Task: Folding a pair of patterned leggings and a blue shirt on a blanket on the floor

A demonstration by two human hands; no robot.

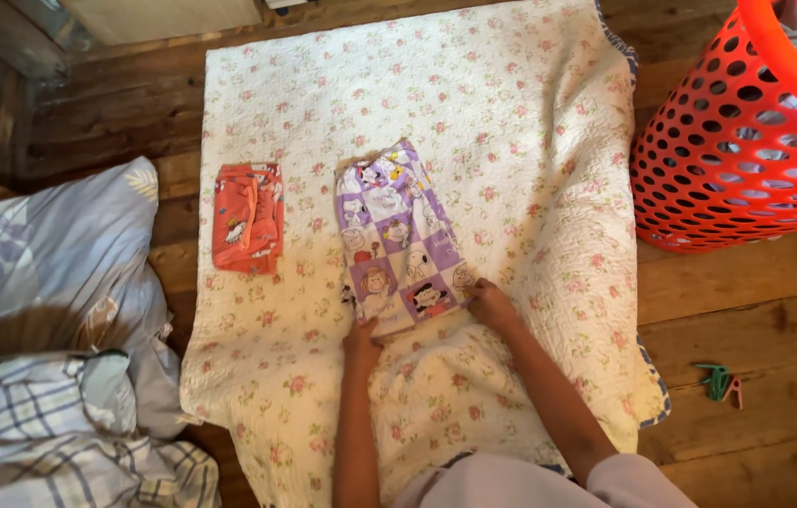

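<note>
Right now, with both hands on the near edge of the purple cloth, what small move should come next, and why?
Probably fold the near edge away, over the far half. The purple cloth lies flat as a long strip on the quilt, and the left hand and right hand already press its near corners. The orange cloth beside it is folded to a shorter packet.

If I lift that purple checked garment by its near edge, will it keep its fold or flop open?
The purple checked garment looks like thin, soft cloth, so it would probably droop and unfold. It seems light and unlikely to slide on the quilted blanket. The left hand and right hand press its near edge flat.
</note>
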